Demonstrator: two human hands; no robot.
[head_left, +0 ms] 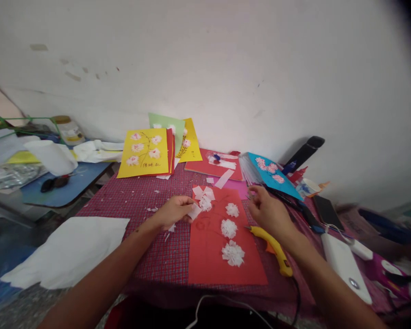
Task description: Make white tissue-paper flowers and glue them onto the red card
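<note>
My left hand (178, 211) pinches a small white paper piece (194, 211) over the left edge of a red sheet (208, 260). On that sheet sit several ruffled white paper flowers (233, 253), and loose white squares (204, 193) lie by the upper left one. Faint curved lines run across the red paper. My right hand (265, 210) hovers past the sheet's upper right edge with its fingers curled together; a thin, small thing may be at the fingertips, too blurred to name. Below it, a yellow hot glue gun (272, 244) lies with its nozzle over the sheet's right edge.
Yellow (144, 153) and green flower cards lean at the back wall. A white strip (223, 178) lies near a pink sheet. To the right are a blue card (274, 176), a black phone (328, 212) and a white power bank (345, 265). White paper (71, 251) hangs at left.
</note>
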